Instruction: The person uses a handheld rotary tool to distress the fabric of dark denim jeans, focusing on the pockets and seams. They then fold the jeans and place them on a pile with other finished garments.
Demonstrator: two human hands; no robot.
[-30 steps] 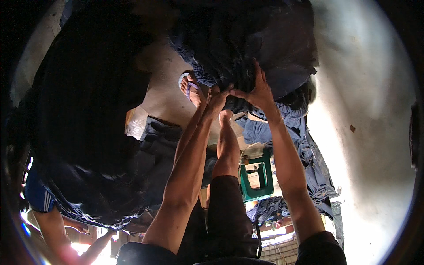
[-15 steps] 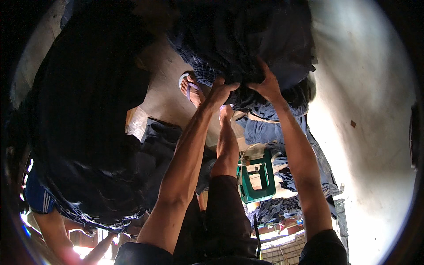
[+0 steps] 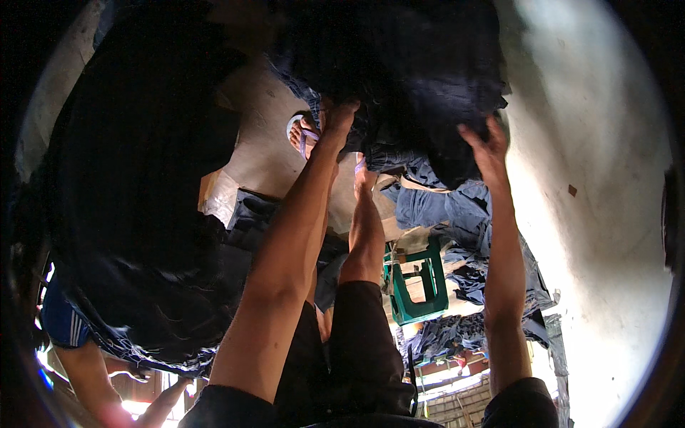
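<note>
A large heap of dark cloth (image 3: 442, 64) fills the top middle, its folds mostly lost in shadow. At the heap's near left edge is my left hand (image 3: 341, 121), its thumb against the cloth; the other fingers are largely hidden in shadow. My right hand (image 3: 491, 153) is at the heap's right side, thumb and a finger spread apart on the dark fabric. Below the heap, between my arms, lie blue-grey folded cloths (image 3: 428, 207).
Another big dark cloth mass (image 3: 143, 178) takes up the left. A green plastic crate (image 3: 417, 314) stands near my legs. My foot in a sandal (image 3: 305, 135) is on the floor. At lower left a co-worker's arm (image 3: 85, 367) shows. A pale surface (image 3: 592, 214) runs along the right.
My hands have moved apart from the heap's near edge: the left a little up and left, the right out to the right side. The cloth's near edge has shifted between them.
</note>
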